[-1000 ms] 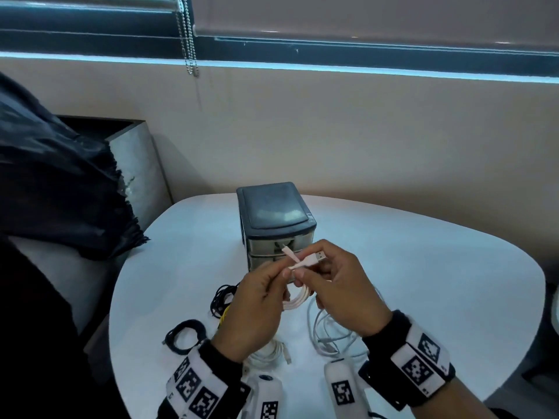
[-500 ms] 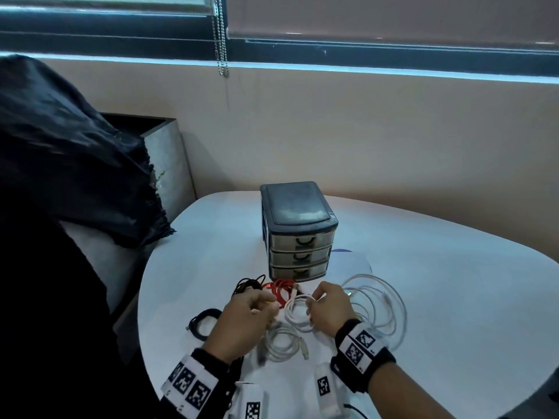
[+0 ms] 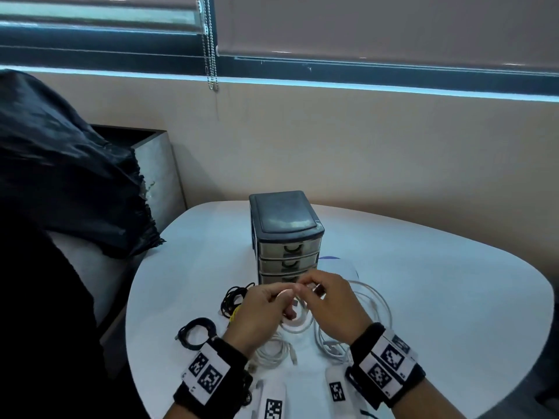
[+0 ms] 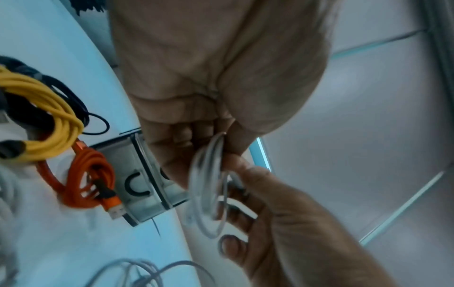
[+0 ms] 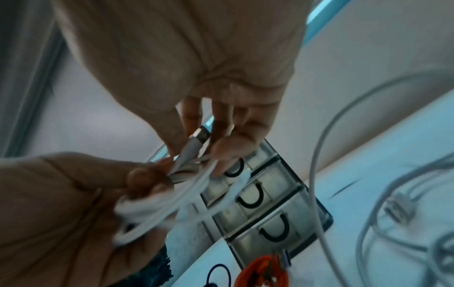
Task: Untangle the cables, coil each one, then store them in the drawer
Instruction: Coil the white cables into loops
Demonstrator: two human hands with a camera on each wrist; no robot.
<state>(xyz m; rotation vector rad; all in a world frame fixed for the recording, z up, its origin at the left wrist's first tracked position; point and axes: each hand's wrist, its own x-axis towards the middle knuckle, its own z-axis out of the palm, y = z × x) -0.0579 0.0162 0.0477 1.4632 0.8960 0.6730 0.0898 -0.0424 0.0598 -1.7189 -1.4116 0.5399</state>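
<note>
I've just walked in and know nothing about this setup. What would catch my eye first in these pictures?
Two hands meet above the middle of the white table: the left hand grips a small white cable coil while the right hand pinches its plug end. Right behind them stands a small dark drawer unit, all three drawers shut. Bright orange and yellow cables lie bundled at its foot.

Both hands are raised and meet fingertip to fingertip in front of the person, forearms angling inward from either side. The left hand (image 3: 262,309) has its fingers curled, thumb and forefinger pinching a white cable coil (image 3: 298,323) that hangs below it. The right hand (image 3: 328,300), just beside it, curls its fingers and pinches the cable's plug end (image 5: 200,136). Each wrist wears a black band with printed markers.
</note>
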